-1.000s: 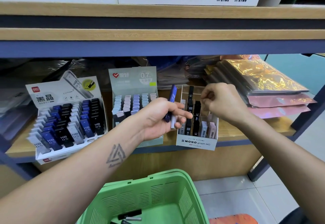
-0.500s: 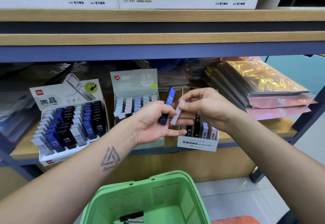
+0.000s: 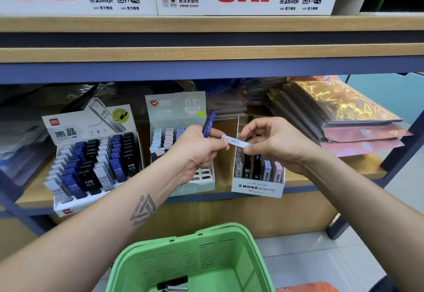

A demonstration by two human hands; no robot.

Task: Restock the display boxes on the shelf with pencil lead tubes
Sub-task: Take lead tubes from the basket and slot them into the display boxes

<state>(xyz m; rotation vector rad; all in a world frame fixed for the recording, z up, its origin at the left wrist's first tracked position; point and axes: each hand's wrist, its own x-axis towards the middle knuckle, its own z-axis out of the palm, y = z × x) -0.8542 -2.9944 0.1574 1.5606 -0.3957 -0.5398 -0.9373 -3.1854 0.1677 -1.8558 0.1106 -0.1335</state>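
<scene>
Shop flooring and a green basket (image 3: 190,259) occupy the nearest zone; a few dark tubes lie at the basket bottom, partly cut off by the frame edge.

Above the basket, both hands meet in front of the shelf (image 3: 332,172). The left hand (image 3: 195,151) grips a blue lead tube (image 3: 209,123), upright between curled fingers, and also touches one end of a white lead tube (image 3: 235,141). The right hand (image 3: 273,142) pinches the other end of the white tube, which lies nearly level between the two hands.

Risk: a transfer with two tubes in one hand. If the left grip loosens too soon, either tube probably falls to the floor or the basket.

Behind the hands stands the MONO display box (image 3: 257,187), with tubes upright in narrow rows. Risk: a tilted insertion may catch neighbouring tubes or tip the light box.

Farther left stand the 0.7 display box (image 3: 176,108) and the HB 0.5 display box (image 3: 68,129). Risk: placement in the wrong box, since tube sizes look alike.
</scene>
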